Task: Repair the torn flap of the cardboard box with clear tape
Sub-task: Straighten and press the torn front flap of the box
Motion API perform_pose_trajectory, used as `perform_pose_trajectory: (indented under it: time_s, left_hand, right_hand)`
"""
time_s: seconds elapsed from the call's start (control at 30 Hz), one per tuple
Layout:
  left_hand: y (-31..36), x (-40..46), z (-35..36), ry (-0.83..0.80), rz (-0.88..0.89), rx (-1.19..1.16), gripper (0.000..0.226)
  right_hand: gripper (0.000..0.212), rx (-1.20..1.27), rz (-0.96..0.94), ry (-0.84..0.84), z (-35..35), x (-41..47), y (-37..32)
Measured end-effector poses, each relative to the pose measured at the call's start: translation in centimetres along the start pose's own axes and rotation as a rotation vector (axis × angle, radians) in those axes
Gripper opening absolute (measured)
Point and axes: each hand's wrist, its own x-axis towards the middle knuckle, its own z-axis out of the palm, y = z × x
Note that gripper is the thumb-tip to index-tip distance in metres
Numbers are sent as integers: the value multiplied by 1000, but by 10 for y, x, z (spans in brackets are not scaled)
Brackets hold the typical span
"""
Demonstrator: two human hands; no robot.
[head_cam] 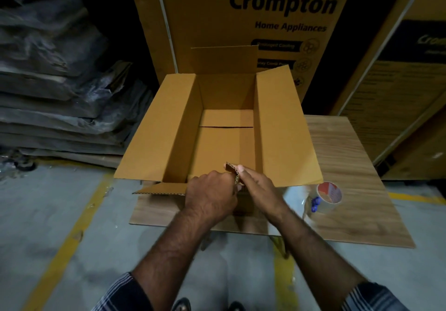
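The torn near flap (233, 171) of the open brown cardboard box (226, 127) is pinched at 6 o'clock by both hands, left (210, 196) and right (259, 190), so it'll probably get ripped further if tugged, with the clear tape roll (328, 196) left at 3 o'clock on the wood-grain worktop (350, 214).

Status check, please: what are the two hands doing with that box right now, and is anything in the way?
Both hands, left and right, pinching the torn near flap of the open brown cardboard box. Clear tape roll untouched on wooden board, right of box. Nothing blocking.
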Motion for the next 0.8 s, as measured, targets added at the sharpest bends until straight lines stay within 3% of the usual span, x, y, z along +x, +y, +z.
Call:
perform_pose_trajectory:
  time_s: [0.2, 0.37, 0.53, 0.7, 0.8]
  left_hand:
    - [8, -4, 5, 72, -17, 24, 28]
    - [7, -3, 2, 75, -8, 57, 25]
    - [3, -5, -4, 60, 10, 71, 26]
    - [-17, -16, -7, 16, 50, 208, 31]
    - [-16, -20, 0, 78, 58, 214, 28]
  right_hand:
    - [46, -105, 17, -73, -5, 2, 0]
    - [31, -23, -62, -10, 0, -5, -6]
    - [52, 68, -170, 35, 22, -9, 14]
    - [47, -82, -235, 99, 30, -3, 17]
    - [53, -11, -184, 54, 36, -1, 11]
